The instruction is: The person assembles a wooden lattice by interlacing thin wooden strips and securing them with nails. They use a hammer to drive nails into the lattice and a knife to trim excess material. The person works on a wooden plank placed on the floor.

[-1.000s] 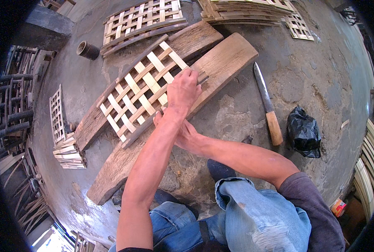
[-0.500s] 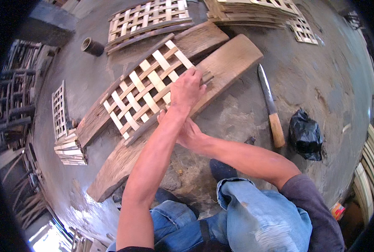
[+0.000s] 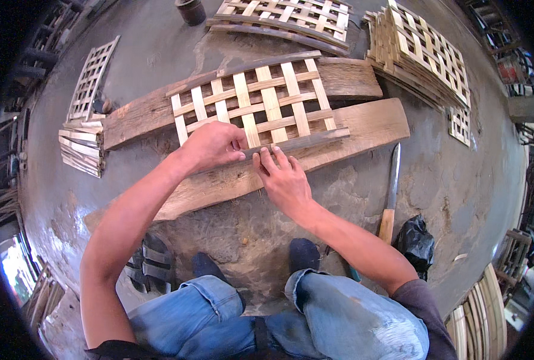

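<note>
A woven bamboo panel (image 3: 269, 105) of pale crossing strips, with a darker rail along its near and far edges, rests across two thick wooden beams. My left hand (image 3: 214, 146) is curled at the near rail, left of its middle, with thumb and finger pinched at the edge. Just to the right, my right hand (image 3: 286, 185) rests its slightly spread, bent fingertips on the same rail. Under the near rail runs the near wooden beam (image 3: 369, 125); the far wooden beam (image 3: 136, 114) shows beyond the panel at both ends.
A long knife (image 3: 391, 192) with a wooden handle lies to the right, beside a black plastic bag (image 3: 417, 245). Stacked woven panels (image 3: 426, 57) stand far right, more panels (image 3: 285, 21) behind. A dark cylinder (image 3: 190, 11) is at the back. Sandals (image 3: 156, 261) lie near my feet.
My crossed arms have come apart. The left hand went from the panel's right end to left of its middle, with the right hand now beside it. The view has turned.
</note>
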